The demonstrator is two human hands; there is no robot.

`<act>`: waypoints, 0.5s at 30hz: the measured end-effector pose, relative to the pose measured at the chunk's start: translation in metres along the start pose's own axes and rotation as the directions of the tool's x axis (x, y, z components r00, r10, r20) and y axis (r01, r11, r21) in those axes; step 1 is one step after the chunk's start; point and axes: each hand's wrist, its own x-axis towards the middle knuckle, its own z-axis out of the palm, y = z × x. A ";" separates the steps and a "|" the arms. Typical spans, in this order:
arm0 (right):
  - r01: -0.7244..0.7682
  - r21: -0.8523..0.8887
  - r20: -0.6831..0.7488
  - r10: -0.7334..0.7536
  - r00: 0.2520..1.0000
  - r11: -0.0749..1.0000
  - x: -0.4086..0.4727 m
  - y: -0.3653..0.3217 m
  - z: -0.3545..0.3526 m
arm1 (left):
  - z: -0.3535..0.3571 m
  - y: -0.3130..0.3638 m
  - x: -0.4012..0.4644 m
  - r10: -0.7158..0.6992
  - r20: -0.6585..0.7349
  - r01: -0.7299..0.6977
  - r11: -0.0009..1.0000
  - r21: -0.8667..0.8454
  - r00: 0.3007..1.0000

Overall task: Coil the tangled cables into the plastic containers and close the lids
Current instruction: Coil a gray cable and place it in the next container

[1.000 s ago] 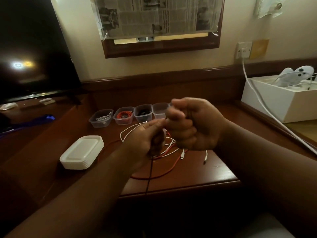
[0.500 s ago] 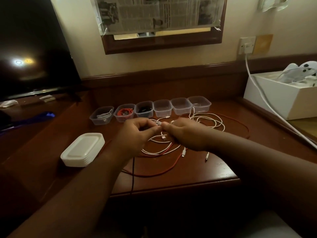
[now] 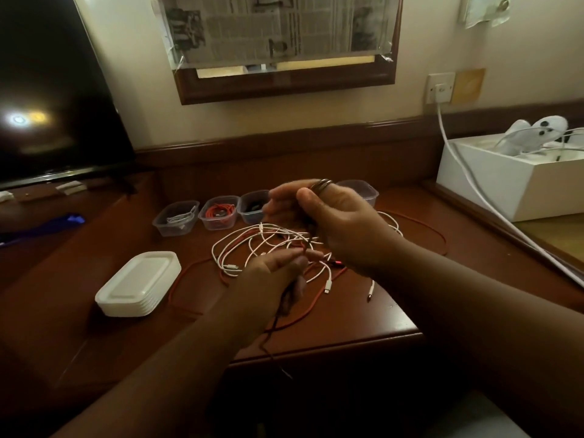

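Observation:
A tangle of white cables (image 3: 252, 248) and a red cable (image 3: 423, 226) lies in the middle of the wooden desk (image 3: 388, 317). My left hand (image 3: 271, 279) pinches a dark thin cable (image 3: 271, 330) that hangs over the desk's front edge. My right hand (image 3: 335, 229) is raised above the tangle, fingers curled round loops of the same dark cable. A row of clear plastic containers stands behind: one (image 3: 177, 218) with a white cable, one (image 3: 219, 213) with a red cable, one (image 3: 252, 207) with a dark cable, another (image 3: 363, 191) partly hidden by my right hand.
A stack of white lids (image 3: 139, 284) sits at the left of the desk. A dark TV screen (image 3: 47, 105) stands at the far left. A white box (image 3: 512, 188) with a thick white wall cable (image 3: 480, 191) is at the right. A mirror frame (image 3: 284, 83) hangs on the wall.
My right hand rose from the tangle and moved up with loops of the dark cable. My left hand dropped slightly toward me, still pinching the cable.

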 end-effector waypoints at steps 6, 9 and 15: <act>-0.028 -0.977 -0.043 -0.068 0.997 0.211 -0.002 0.006 -0.009 | -0.016 0.024 -0.011 0.164 0.103 -0.193 0.814 0.548 0.981; -0.129 -0.879 -0.094 0.100 0.991 0.459 -0.008 0.022 -0.002 | -0.030 0.042 -0.008 0.400 0.087 -0.363 0.693 0.623 0.913; -0.509 0.151 0.269 0.460 0.846 0.847 -0.019 0.008 0.029 | -0.037 0.040 0.003 0.358 -0.044 -0.340 0.912 0.229 0.933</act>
